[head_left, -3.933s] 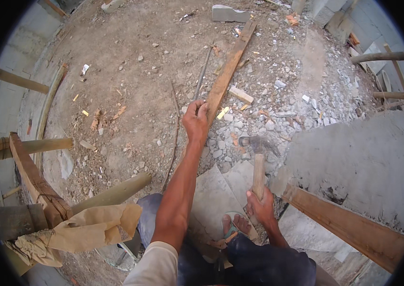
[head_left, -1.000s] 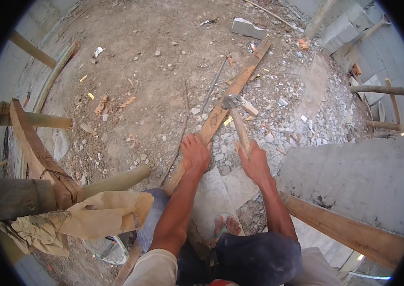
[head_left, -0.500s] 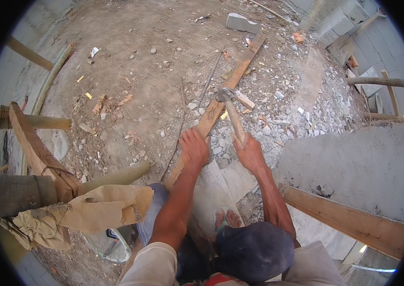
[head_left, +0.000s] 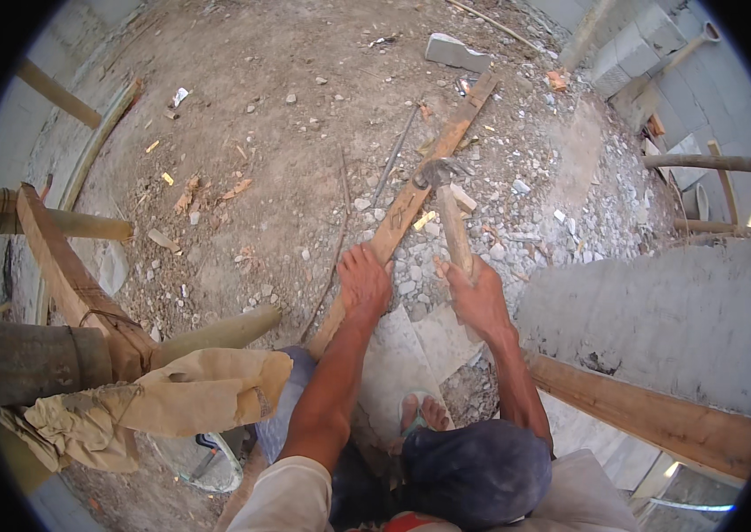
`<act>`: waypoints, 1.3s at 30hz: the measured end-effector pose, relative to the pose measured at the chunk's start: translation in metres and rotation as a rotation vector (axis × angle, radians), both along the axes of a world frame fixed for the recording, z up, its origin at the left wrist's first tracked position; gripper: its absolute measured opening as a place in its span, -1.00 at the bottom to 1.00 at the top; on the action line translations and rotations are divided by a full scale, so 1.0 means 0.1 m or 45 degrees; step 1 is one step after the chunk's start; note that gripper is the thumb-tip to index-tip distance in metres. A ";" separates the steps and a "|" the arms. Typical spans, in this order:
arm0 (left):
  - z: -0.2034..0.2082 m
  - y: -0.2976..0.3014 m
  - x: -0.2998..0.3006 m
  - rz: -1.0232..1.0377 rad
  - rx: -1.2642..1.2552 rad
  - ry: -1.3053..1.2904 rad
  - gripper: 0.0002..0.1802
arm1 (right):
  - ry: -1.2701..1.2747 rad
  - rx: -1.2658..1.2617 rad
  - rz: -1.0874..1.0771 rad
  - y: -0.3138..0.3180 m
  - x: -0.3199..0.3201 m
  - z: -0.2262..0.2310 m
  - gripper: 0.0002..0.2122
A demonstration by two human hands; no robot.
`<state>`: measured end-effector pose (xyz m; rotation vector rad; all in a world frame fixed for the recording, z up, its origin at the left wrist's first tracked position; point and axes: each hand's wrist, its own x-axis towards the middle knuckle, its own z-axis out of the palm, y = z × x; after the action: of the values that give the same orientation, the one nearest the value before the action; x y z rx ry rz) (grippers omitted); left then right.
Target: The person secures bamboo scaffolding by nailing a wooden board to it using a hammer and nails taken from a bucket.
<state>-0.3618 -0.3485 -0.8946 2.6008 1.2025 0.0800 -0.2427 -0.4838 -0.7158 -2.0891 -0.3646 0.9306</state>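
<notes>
A long, narrow wooden board (head_left: 457,127) slants from beside my left leg to the far right over the rubble. My left hand (head_left: 364,282) grips it partway along, its fingers curled over the board. In my right hand (head_left: 484,302) is a claw hammer (head_left: 457,238), held by its wooden handle. The hammer's metal head is above the board's right edge, beyond my left hand; whether it touches the wood I cannot tell. Dark bent pieces, perhaps wire or nails, show on the board between hand and hammer head.
A grey concrete piece (head_left: 457,53) lies by the board's far end. Timber posts and a crumpled brown paper sack (head_left: 194,390) crowd the left. At right are a cement slab (head_left: 659,315) and a wooden beam (head_left: 650,417). Stones and wood chips litter the ground.
The hammer and my right hand have moved slightly to the right, and the hammer looks a little larger, nearer the camera. My left hand keeps its hold on the board.
</notes>
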 end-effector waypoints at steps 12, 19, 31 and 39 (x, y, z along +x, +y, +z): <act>0.10 -0.07 0.13 -0.044 0.082 0.052 -0.37 | -0.607 0.033 0.129 -0.24 0.12 -0.78 -0.68; 0.05 0.01 0.00 -0.033 0.105 0.104 -0.34 | -0.143 0.613 -0.162 0.09 -0.08 0.69 -0.74; 0.02 0.05 0.10 -0.006 0.163 0.125 -0.32 | -0.313 0.054 0.131 0.04 0.23 -0.46 -0.66; -0.02 0.00 -0.04 -0.009 0.219 0.077 -0.33 | -0.483 1.564 -0.223 0.40 0.09 1.38 -0.84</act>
<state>-0.3661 -0.3482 -0.8971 2.7736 1.2577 0.1089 -0.2336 -0.4441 -0.5777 -1.0859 -0.7064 0.0692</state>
